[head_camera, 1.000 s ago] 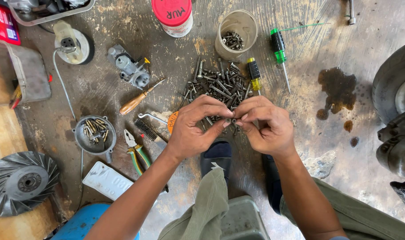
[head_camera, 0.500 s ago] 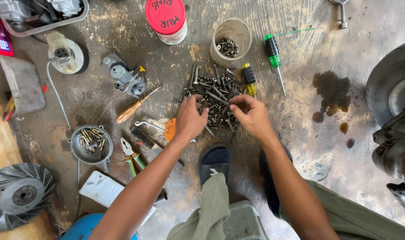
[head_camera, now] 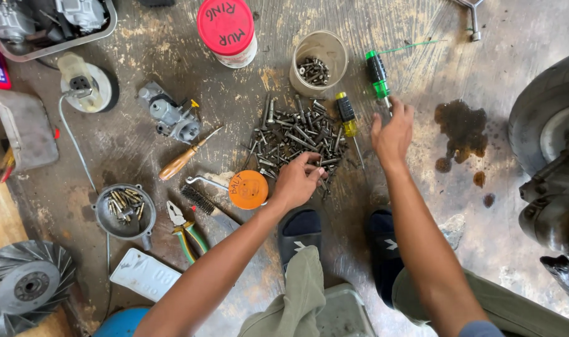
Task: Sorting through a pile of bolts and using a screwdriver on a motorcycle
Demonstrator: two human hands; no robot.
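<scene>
Green-handled screwdriver (head_camera: 377,75) lies handle away, tip toward the open right hand (head_camera: 392,134); left hand's (head_camera: 297,184) fingers pinch a bolt (head_camera: 314,167).

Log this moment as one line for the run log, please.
left hand: fingers pinching at bolt pile | right hand: open, reaching at green screwdriver | yellow screwdriver: beside pile | cup of bolts: upright

Bare forearms, a blue sleeve edge (head_camera: 478,327), olive trousers (head_camera: 515,309), dark slide sandals (head_camera: 300,231).
</scene>
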